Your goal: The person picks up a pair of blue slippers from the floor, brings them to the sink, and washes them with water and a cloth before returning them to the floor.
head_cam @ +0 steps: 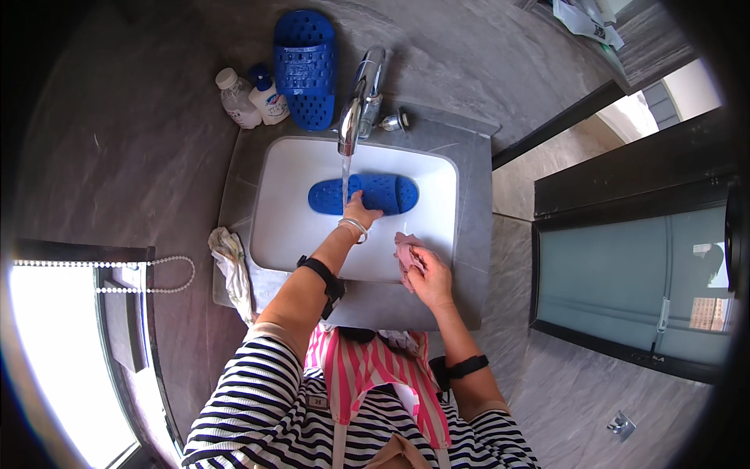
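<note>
A blue perforated plastic slipper [384, 193] lies crosswise in the white sink basin [287, 234]. My left hand [362, 212] is on its near edge at the middle, with the thumb and fingers spread around the strap's edge. Water runs from the chrome faucet [350, 126] onto the slipper beside that hand. In my right hand [432, 277] is a crumpled pink cloth [405, 258], held over the basin's near right corner, apart from the slipper. A second blue slipper [306, 70], wet, stands against the wall behind the faucet's left side.
A white-capped bottle [239, 99] and a pump bottle [270, 102] stand at the back left. A chrome drain stopper [394, 121] lies right of the faucet. A stained white cloth [232, 267] hangs over the grey counter's [369, 305] left edge. A beaded chain [190, 272] hangs by the window.
</note>
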`<state>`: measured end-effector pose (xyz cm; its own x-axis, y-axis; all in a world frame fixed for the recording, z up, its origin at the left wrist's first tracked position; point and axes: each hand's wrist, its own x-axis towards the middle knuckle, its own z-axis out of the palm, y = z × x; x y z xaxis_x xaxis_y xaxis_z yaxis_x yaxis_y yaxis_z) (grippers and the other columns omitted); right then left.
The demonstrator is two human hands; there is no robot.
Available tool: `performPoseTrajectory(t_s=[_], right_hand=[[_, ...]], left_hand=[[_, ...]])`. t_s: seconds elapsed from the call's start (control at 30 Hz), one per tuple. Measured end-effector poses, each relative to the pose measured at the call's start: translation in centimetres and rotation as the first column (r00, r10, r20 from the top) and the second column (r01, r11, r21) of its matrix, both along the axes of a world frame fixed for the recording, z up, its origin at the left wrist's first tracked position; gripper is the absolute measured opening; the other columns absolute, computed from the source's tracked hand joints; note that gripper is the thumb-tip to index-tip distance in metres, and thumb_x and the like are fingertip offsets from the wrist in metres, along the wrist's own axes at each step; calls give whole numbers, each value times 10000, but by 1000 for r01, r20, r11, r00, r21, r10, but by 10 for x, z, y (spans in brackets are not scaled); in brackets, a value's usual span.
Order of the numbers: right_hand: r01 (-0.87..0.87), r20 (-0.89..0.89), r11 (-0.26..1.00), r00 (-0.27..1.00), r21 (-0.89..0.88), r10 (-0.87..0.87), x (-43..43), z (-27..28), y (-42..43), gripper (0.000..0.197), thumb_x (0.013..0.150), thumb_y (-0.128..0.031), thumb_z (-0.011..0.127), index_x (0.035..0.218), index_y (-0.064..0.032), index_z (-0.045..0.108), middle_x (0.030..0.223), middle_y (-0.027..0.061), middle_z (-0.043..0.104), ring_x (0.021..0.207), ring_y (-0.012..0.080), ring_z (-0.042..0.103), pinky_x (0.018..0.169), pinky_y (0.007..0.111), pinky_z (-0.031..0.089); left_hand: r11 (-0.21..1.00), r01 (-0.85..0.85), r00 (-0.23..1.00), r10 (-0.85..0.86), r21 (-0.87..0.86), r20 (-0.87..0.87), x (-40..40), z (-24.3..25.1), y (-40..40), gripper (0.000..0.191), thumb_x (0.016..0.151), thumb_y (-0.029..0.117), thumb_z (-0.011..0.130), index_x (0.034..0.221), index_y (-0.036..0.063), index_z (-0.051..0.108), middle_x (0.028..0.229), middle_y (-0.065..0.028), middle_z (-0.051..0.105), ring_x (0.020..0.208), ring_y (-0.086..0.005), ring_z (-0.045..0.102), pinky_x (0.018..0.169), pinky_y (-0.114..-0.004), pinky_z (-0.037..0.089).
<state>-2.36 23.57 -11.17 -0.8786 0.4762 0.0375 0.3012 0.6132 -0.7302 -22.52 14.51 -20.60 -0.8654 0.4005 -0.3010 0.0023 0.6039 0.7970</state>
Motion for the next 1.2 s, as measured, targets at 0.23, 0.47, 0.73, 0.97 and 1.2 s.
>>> performPoseTrajectory(t_s=[0.23, 0.47, 0.73, 0.97, 1.2], right_hand=[[133, -34, 860, 985, -493, -171, -1, -6, 8, 293, 758, -39, 555, 1046, -4, 589, 935, 80, 630, 857, 126, 589, 757, 262, 470], [98, -296, 795, 895, -598, -333, -33, 28, -4, 368, 778, 28, 545, 1143, 7, 502, 1039, 82, 570, 925, 137, 555, 814, 256, 455], [-466, -86, 879, 876, 99, 474, -100, 13, -81, 473, 670, 29, 542, 1136, -48, 521, 1158, 145, 492, 1001, 372, 474, 882, 412, 429], [-531, 303, 731, 847, 430, 437, -107, -93, -10, 544, 619, -50, 708, 1132, -146, 553, 1190, 42, 516, 1019, 309, 510, 876, 366, 460], [-383, 169, 924, 912, 20, 374, -127, -1, -12, 163, 702, 2, 486, 846, -42, 546, 880, 183, 592, 841, 389, 560, 698, 457, 442]], left_hand=[[888, -265, 887, 73, 375, 455, 7, 70, -40, 357, 711, 40, 695, 1027, -22, 540, 830, -87, 603, 661, -156, 590, 518, -246, 485], [992, -116, 954, 126, 54, -270, 47, 55, -93, 360, 658, 98, 737, 932, -32, 543, 710, -104, 590, 646, -170, 575, 597, -296, 475], [996, -52, 989, 41, -78, -142, 50, 48, -108, 225, 686, 130, 661, 871, 16, 603, 816, -173, 646, 810, -330, 625, 702, -380, 493], [997, 13, 986, -26, -80, -162, 53, 58, -100, 247, 670, 131, 690, 854, 10, 576, 756, -168, 621, 728, -336, 605, 666, -383, 481], [992, 2, 987, -22, -124, -159, 47, 51, -107, 194, 671, 142, 681, 789, 9, 604, 767, -186, 625, 747, -348, 605, 674, -387, 481]])
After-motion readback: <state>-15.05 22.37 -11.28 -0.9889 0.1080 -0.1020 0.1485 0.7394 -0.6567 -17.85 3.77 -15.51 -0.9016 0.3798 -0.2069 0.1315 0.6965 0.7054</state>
